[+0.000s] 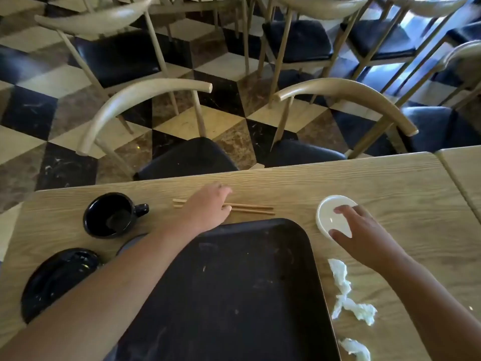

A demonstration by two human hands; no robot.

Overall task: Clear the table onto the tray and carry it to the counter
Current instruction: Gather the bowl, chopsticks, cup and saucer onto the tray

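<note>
Task looks barely started. The black tray (pixel 234 295) sits nearest on the wooden counter (pixel 390 194) and appears bare, nothing loaded on it so far.

Right of the tray, crumpled tissue (pixel 343 290) lies in scraps on the counter, with another scrap (pixel 355 347) nearer the edge. Left of the tray, a black plate (pixel 57 280) rests on the counter, not yet moved. Something grey peeks out beside the left forearm, too hidden to name.

Further out, the black mug (pixel 109 214) stands upright, handle pointing toward the chopsticks (pixel 250 208), which lie flat just beyond the tray's far edge.

Left hand (pixel 208 204) is down over the chopsticks, fingers spread and curling; it touches them, but a closed grip can't be confirmed. Right hand (pixel 361 230) is on the small white bowl (pixel 333 214), finger and thumb pinching across its rim; the bowl looks tilted.

Left to do: everything goes onto the tray, then the carry.

Beyond the counter, chairs (pixel 145 105) stand on checkered floor (pixel 39 113).

No brands, labels or writing readable.
</note>
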